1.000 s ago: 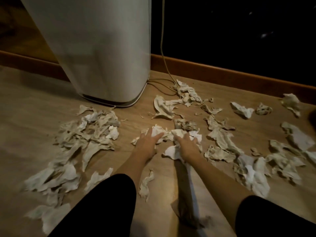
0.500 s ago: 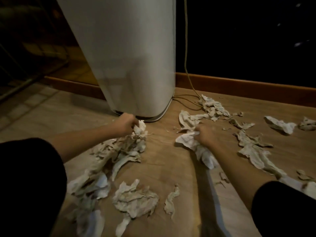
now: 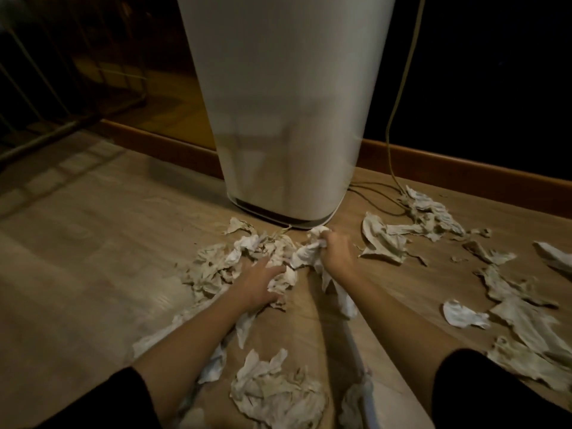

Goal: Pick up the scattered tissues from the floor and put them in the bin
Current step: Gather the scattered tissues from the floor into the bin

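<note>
Crumpled white tissues lie all over the wooden floor. A heap of tissues [image 3: 229, 261] sits just in front of the tall white bin [image 3: 288, 113]. My left hand [image 3: 258, 284] rests flat on this heap with fingers spread. My right hand [image 3: 335, 253] is fisted on a bunch of tissues [image 3: 306, 255], and a strip of it trails down beside my wrist. Another clump of tissues [image 3: 275, 394] lies close to me between my forearms. The bin's top is out of frame.
More tissues [image 3: 383, 239] spread to the right, with loose pieces [image 3: 464, 315] near my right arm. A cable [image 3: 399, 97] hangs down right of the bin and runs along the floor. A wooden skirting board [image 3: 464, 171] backs the floor. Metal railings [image 3: 46, 97] stand far left.
My left hand let go of its tissue by the bin and came down flat on the heap. My right hand moved left with its bunch of tissues, up to the heap.
</note>
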